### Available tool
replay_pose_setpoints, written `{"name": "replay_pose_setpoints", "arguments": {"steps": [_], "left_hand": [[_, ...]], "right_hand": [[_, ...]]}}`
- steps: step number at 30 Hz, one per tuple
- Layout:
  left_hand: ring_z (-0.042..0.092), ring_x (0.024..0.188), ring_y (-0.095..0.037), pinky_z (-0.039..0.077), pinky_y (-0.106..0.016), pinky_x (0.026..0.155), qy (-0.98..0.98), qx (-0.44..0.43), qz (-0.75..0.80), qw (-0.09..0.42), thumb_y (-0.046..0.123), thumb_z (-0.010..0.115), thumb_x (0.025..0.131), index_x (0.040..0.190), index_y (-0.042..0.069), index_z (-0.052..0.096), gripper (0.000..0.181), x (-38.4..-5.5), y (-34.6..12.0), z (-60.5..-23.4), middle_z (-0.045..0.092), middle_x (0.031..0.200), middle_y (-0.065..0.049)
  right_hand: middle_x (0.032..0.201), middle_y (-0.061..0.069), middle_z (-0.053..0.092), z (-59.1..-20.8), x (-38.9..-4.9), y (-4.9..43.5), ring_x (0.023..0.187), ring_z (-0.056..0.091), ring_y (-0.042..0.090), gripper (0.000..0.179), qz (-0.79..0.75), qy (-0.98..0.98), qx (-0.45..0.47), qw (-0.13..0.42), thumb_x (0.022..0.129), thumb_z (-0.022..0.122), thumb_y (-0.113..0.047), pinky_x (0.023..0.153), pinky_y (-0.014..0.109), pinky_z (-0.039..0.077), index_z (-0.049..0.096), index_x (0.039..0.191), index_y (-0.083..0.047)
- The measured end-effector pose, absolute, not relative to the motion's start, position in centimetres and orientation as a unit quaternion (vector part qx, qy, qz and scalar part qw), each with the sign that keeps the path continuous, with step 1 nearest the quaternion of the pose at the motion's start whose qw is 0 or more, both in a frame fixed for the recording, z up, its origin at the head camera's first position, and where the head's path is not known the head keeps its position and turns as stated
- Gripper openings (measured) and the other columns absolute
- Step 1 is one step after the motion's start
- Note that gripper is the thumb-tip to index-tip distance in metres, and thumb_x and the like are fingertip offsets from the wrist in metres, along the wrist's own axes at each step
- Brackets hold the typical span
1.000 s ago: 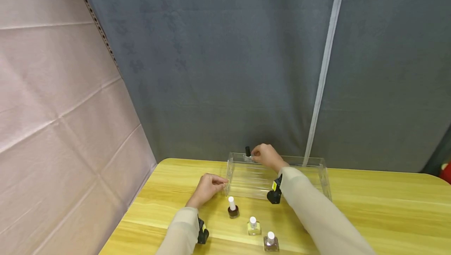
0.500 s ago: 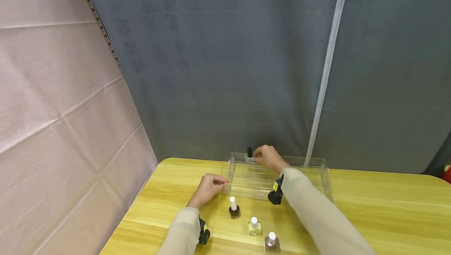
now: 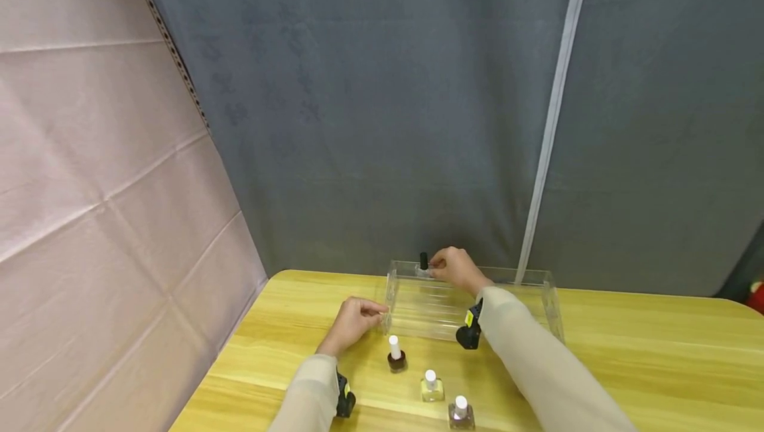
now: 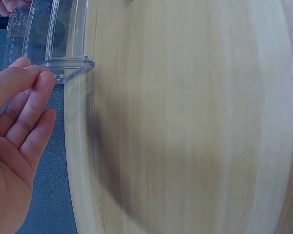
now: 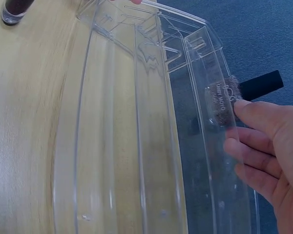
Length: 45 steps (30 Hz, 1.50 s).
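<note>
A clear acrylic tiered rack [image 3: 418, 334] stands at the table's back edge. My left hand [image 3: 351, 323] pinches the left side of the rack between thumb and forefinger, as the left wrist view shows. Up on the rack's rear tier, at its left end, is a nail polish bottle [image 5: 219, 103] with glittery contents and a black cap [image 3: 424, 260]. My right hand [image 3: 458, 269] holds this bottle by its right side, thumb on the glass. In the right wrist view the bottle sits behind the tier's clear front strip, which partly covers my fingers.
Three white-capped nail polish bottles stand in front of the rack: a dark one [image 3: 396, 360], a yellow one [image 3: 432, 389] and a brownish one [image 3: 461, 415]. Grey cloth [image 3: 382, 120] hangs behind the wooden table [image 3: 644, 352], pinkish cloth [image 3: 119, 219] at the left.
Almost nothing differs. The black-capped bottle and my right hand stay at the rear tier, and my left hand keeps its grip on the rack; the head view shifts slightly.
</note>
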<state>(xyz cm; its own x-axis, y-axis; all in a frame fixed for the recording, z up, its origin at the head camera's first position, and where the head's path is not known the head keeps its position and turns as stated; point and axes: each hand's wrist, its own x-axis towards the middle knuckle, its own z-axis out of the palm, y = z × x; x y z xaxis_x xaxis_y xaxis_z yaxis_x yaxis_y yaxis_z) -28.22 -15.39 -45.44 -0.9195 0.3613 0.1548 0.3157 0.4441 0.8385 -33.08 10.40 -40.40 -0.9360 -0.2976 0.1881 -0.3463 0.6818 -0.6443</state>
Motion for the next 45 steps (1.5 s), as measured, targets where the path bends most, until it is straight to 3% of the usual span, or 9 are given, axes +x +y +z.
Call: {"name": "replay_pose_setpoints", "arguments": {"steps": [7, 45], "left_hand": [[0.061, 0.070, -0.019, 0.049, -0.022, 0.057, 0.851, 0.203, 0.484, 0.023, -0.005, 0.063, 0.083, 0.098, -0.005, 0.070, 0.017, -28.5, -15.4, -45.3, 0.067, 0.088, -0.015], [0.062, 0.071, -0.023, 0.050, -0.023, 0.058, 0.849, 0.218, 0.481, -0.001, -0.008, 0.064, 0.081, 0.097, -0.006, 0.070, 0.017, -30.6, -17.0, -45.8, 0.068, 0.089, -0.018]], "right_hand": [[0.094, 0.011, 0.066, -39.4, -32.8, 11.4, 0.081, 0.062, 0.022, 0.023, 0.360, -0.917, 0.166, 0.039, 0.083, 0.069, -0.008, 0.071, 0.034, 0.053, 0.068, 0.103, 0.004], [0.095, 0.008, 0.067, -37.2, -29.3, 15.1, 0.085, 0.064, 0.020, 0.022, 0.337, -0.917, 0.205, 0.051, 0.085, 0.067, -0.010, 0.073, 0.032, 0.053, 0.068, 0.104, 0.000]]}}
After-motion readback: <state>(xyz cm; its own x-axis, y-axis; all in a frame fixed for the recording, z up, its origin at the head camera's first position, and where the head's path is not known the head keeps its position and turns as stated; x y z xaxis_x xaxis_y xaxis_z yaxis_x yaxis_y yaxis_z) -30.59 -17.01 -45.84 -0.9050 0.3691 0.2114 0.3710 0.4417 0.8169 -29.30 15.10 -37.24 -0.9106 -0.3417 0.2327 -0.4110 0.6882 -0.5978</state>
